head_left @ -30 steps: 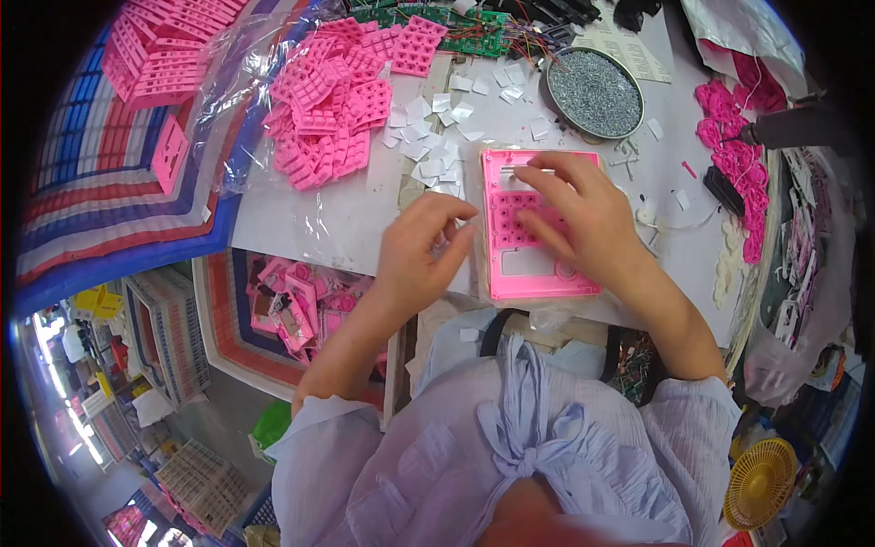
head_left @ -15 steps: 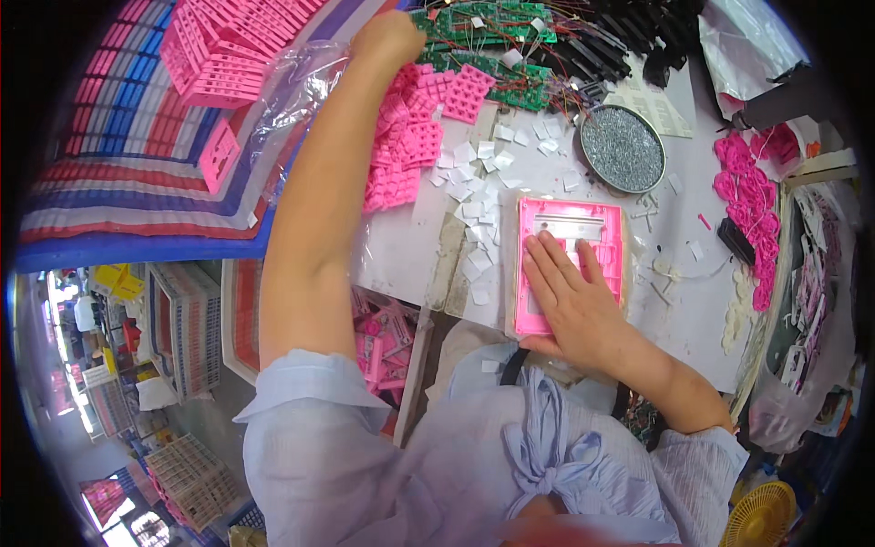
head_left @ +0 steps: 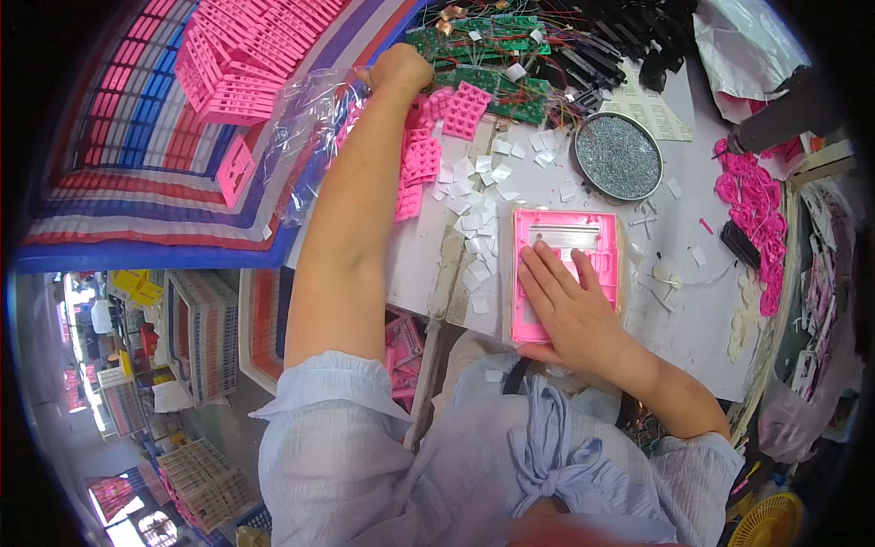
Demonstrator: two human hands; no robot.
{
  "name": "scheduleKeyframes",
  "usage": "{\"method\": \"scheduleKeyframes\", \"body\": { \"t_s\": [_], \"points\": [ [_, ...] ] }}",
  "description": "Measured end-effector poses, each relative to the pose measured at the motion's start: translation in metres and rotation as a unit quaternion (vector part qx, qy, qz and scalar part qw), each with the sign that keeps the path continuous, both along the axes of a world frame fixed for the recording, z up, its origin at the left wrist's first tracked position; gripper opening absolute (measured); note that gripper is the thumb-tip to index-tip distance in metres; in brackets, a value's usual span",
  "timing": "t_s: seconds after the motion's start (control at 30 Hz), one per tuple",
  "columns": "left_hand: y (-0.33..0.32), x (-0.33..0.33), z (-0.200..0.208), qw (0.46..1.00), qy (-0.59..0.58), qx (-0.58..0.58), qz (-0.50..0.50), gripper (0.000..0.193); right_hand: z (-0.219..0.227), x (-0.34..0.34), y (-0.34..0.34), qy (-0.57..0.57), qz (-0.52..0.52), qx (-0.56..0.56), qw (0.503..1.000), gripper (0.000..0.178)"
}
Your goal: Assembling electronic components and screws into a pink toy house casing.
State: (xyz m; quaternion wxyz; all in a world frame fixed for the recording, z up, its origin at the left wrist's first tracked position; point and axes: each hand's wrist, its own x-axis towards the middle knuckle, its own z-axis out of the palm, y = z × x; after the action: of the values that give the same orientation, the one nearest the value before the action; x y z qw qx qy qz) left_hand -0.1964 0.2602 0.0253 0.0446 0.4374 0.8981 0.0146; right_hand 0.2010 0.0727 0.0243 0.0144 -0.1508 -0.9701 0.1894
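My right hand (head_left: 574, 310) lies flat, fingers stretched out, on a pink plastic case (head_left: 527, 301) that rests on a padded square on the table. A silvery strip (head_left: 563, 235) shows at the far end of the case. My left arm reaches far forward. At its end my left hand (head_left: 401, 68) is closed, its fingers curled and mostly hidden, beside green circuit boards (head_left: 474, 38) with thin wires. Just nearer than that hand lie pink rubber keypads (head_left: 467, 111), partly behind my forearm. What it holds, if anything, I cannot make out.
A round dish of small metal screws (head_left: 618, 155) stands beyond the case, with white squares (head_left: 483, 178) scattered left of it. Pink panels (head_left: 239, 64) fill a striped crate at far left, near a clear plastic bag (head_left: 310, 137). Pink loops (head_left: 752, 201) lie at right.
The whole view has shifted slightly. My left hand has drawn back a little toward me, still beside the boards. My right hand stays flat on the pink case.
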Motion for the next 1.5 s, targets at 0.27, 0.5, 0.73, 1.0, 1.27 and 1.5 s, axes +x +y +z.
{"method": "scheduleKeyframes", "body": {
  "t_s": [0.27,0.5,0.73,1.0,1.27,1.5],
  "points": [
    [-0.072,0.07,0.055,0.794,0.057,0.518,-0.313,0.019,0.0,0.009,0.016,0.185,-0.011,-0.093,0.978,0.088],
    [-0.188,0.175,0.034,0.727,-0.007,0.459,-0.511,0.031,0.029,-0.028,0.043,0.404,-0.241,-0.628,0.62,0.044],
    [-0.254,0.19,0.04,0.794,-0.311,0.428,-0.3,0.043,0.038,-0.001,0.06,0.357,-0.202,-0.614,0.674,0.029],
    [-0.263,0.206,0.014,0.598,-0.726,0.321,-0.114,0.033,0.057,-0.008,0.052,0.363,-0.21,-0.55,0.722,0.025],
    [-0.267,0.201,-0.004,0.508,-0.786,0.345,-0.068,0.031,0.015,0.013,0.044,0.369,-0.247,-0.558,0.701,0.019],
    [-0.262,0.207,-0.005,0.411,-0.84,0.334,-0.116,0.047,0.017,-0.001,0.048,0.36,-0.259,-0.505,0.74,0.016]
  ]
}}
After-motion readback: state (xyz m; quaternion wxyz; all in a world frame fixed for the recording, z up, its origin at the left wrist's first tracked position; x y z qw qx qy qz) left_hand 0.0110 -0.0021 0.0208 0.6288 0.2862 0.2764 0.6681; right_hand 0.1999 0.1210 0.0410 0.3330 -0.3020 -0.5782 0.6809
